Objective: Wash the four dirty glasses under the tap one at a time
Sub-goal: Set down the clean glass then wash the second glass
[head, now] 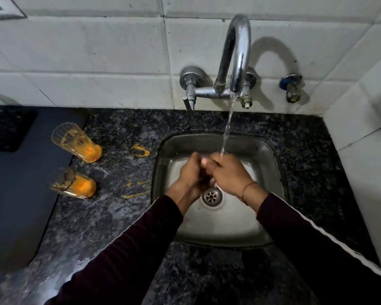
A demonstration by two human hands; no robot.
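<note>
Both hands meet over the sink basin (229, 225), just above the drain (212, 196). Left hand (190, 172) and right hand (228, 173) are pressed together, fingers curled and interlocked around something between them; whether that is a glass cannot be told, since the fingers hide it. The water stream (228, 128) from the tap (238, 56) lands on the knuckles of the right hand. A thin thread band (248, 188) circles the right wrist. Both forearms wear dark maroon sleeves, the right one with a white stripe along its outer edge.

Two dirty glasses stand on the counter (119, 216) left of the sink, well apart from the hands. Far glass (76, 142): ribbed, upright, orange residue on the walls and pooled at the base. Near glass (71, 183): upright, also orange at the base, with darker smears near the rim. Both sit at the edge of a dark mat (20, 194). Only these two glasses are in view.

Orange spill marks (140, 150) lie on the speckled dark stone between the glasses and the sink, with more streaks nearer the basin's left rim. White wall tiles (97, 51) run behind the tap; a separate small valve (292, 88) is fixed to the wall to its right.
</note>
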